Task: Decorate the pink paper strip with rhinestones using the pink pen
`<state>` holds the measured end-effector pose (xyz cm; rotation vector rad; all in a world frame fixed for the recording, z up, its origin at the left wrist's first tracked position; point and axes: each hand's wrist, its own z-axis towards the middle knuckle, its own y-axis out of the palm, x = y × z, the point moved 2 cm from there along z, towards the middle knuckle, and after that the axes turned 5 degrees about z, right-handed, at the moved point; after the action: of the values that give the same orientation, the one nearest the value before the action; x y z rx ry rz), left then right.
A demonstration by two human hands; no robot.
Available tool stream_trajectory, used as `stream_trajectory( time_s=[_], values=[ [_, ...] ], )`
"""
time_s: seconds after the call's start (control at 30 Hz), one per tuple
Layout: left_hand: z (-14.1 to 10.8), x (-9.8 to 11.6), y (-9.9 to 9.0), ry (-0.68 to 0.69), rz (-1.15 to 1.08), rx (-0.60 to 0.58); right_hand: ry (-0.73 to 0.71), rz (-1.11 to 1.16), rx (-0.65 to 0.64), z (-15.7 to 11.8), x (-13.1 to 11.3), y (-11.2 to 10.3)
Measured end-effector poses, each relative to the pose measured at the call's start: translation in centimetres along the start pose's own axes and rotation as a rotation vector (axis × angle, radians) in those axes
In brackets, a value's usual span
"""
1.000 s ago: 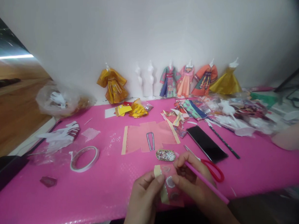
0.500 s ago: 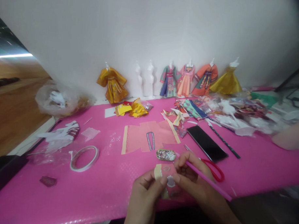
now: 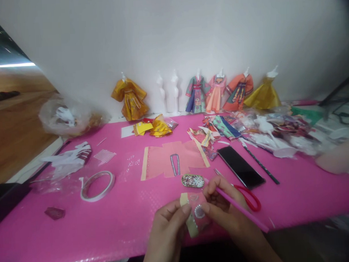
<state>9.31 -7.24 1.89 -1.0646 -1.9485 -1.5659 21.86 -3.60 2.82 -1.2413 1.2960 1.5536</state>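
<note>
Between both hands is a small pink fabric piece point(image 3: 198, 201) with a cream edge and round bead-like decorations. My left hand point(image 3: 172, 222) pinches its left side. My right hand point(image 3: 223, 207) grips its right side, thumb beside a round pale decoration, and also keeps a pink pen-like stick point(image 3: 243, 210) between its fingers, slanting down to the right. Just beyond the hands sits an oval dish point(image 3: 192, 180) of tiny beads. Farther off, a pink doll-robe piece point(image 3: 157, 160) with cream edges lies flat, a beaded U-shaped trim point(image 3: 171, 165) on it.
Red-handled scissors point(image 3: 255, 204) and a black phone point(image 3: 240, 167) lie right of the hands. A tape roll point(image 3: 110, 183) rests at left. Dressed doll forms point(image 3: 196, 94) and bare white ones point(image 3: 175, 92) stand along the wall. Plastic bags and scraps point(image 3: 277, 135) pile up at right.
The pink fabric piece has been tilted slightly, and more of its round decoration and lower cream edge shows. My left thumb has shifted a little left, off the decoration.
</note>
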Motion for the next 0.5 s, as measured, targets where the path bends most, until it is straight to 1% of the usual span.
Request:
stream_trajectory(
  time_s=[0.3, 0.4, 0.5],
  values=[
    [-0.24, -0.22, -0.01, -0.036, -0.022, -0.025, 0.017, 0.021, 0.001, -0.1, 0.12, -0.09],
    [-0.11, -0.26, 0.1, -0.061, -0.044, -0.002, 0.021, 0.013, -0.017, -0.07, -0.06, -0.3],
    [-0.09, -0.07, 0.17, -0.038, -0.06, 0.024, 0.042, 0.04, -0.041, -0.13, -0.43, -0.46]
  ],
)
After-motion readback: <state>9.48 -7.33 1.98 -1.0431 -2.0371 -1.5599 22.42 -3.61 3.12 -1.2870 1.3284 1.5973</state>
